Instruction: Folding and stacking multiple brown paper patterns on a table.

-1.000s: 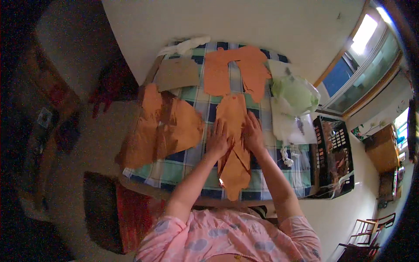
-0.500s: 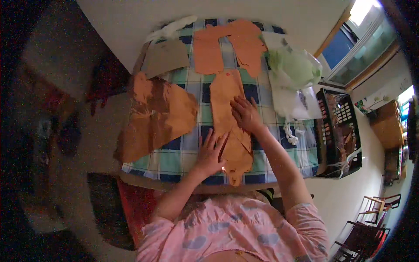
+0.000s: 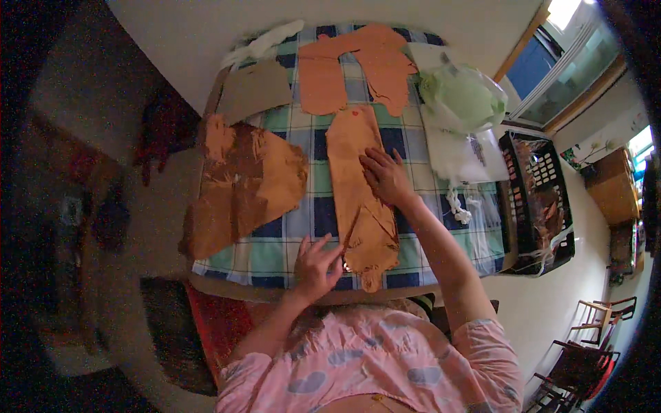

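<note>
A long, narrow folded piece of tan-orange material [image 3: 354, 162], apparently a garment, lies lengthwise in front of me on a plaid cloth [image 3: 272, 237]. Creases cross its lower half, and a small red mark shows near its far end. My right hand [image 3: 389, 180] rests on its right side, palm down with the fingers stretched out. Beside its near left edge is my left hand [image 3: 319, 268], fingers spread and holding nothing; whether a fingertip touches the edge I cannot tell. A small shiny spot shows there.
A crumpled brown-orange piece [image 3: 251, 182] lies left, a grey-brown piece [image 3: 255, 89] behind it. Coral pieces [image 3: 323, 82] lie at the far middle. Clear plastic with a pale green bundle [image 3: 465, 100] sits far right. A black slatted crate [image 3: 537, 199] stands past the right edge.
My left hand has drawn back off the folded piece, moving left and toward me. My right hand stays on it in nearly the same place.
</note>
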The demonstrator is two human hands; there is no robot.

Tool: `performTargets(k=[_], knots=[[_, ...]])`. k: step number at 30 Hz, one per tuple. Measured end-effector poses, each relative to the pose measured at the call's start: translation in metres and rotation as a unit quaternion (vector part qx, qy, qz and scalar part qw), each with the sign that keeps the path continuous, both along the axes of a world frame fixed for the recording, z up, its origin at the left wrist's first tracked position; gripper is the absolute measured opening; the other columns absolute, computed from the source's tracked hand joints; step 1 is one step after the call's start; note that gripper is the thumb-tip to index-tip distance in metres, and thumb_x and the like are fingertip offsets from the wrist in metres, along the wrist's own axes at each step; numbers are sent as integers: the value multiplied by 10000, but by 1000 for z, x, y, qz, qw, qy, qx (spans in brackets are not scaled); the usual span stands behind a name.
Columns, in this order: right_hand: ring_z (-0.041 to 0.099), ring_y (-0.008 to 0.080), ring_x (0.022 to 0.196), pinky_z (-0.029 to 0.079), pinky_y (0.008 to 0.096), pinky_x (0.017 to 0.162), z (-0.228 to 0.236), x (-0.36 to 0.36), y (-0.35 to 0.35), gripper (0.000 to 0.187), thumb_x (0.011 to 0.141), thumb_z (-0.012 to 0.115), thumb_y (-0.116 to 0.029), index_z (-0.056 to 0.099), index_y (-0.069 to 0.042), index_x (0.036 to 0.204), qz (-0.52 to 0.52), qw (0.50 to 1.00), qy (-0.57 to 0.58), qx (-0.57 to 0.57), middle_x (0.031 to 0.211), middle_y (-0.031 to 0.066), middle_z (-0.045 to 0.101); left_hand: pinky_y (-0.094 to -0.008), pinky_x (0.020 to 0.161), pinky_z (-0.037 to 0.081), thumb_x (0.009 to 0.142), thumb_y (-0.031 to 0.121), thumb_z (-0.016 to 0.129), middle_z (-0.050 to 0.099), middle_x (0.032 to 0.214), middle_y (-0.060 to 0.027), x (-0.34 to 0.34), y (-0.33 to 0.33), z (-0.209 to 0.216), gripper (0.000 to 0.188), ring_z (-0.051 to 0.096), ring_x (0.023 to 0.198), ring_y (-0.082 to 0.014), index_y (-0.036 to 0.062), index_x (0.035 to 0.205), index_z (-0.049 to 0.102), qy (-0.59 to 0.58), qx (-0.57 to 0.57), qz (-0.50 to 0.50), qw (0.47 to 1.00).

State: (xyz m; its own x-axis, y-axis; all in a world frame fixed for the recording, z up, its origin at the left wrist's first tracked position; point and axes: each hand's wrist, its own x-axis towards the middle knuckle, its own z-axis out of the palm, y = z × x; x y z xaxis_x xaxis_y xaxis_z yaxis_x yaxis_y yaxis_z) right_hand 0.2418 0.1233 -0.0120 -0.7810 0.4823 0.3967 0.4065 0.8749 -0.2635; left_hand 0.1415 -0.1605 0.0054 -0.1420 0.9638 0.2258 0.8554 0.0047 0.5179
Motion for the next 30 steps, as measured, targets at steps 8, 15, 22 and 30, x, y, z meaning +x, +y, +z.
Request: performTargets(k=[8, 15, 22, 30], knots=[[456, 273, 1238, 268, 542, 1051, 7, 1, -4, 366, 867, 565, -232, 563, -138, 1220, -14, 999, -13, -28, 1300, 85, 520, -499, 1108, 178, 905, 228, 516, 376, 1404, -145, -21, 137, -29, 446, 301, 1347, -275, 12, 1290, 449, 86, 55, 126, 987], [342, 312, 1328, 230, 590, 1060, 11, -1, -8, 439, 897, 475, -279, 496, -149, 1316, 21, 999, 42, 7, 1429, 97, 401, -529, 1120, 82, 936, 338, 455, 252, 1496, -127, -49, 172, -49, 556, 183, 1406, -259, 69, 1405, 325, 125, 19, 143, 982], [425, 298, 1268, 275, 585, 1027, -9, 4, -3, 402, 860, 573, -254, 542, -156, 1248, 6, 998, 24, 49, 1338, 93, 482, -557, 1103, 136, 928, 401, 444, 245, 1492, -165, -35, 170, -48, 593, 171, 1408, -295, 74, 1407, 322, 177, 8, 167, 970], [434, 283, 1260, 279, 587, 1021, 6, -4, -2, 428, 850, 585, -259, 534, -164, 1264, -7, 999, 2, 33, 1334, 86, 488, -576, 1095, 143, 881, 416, 516, 234, 1492, -175, -36, 153, -36, 676, 155, 1410, -302, 50, 1412, 310, 151, -2, 121, 981]])
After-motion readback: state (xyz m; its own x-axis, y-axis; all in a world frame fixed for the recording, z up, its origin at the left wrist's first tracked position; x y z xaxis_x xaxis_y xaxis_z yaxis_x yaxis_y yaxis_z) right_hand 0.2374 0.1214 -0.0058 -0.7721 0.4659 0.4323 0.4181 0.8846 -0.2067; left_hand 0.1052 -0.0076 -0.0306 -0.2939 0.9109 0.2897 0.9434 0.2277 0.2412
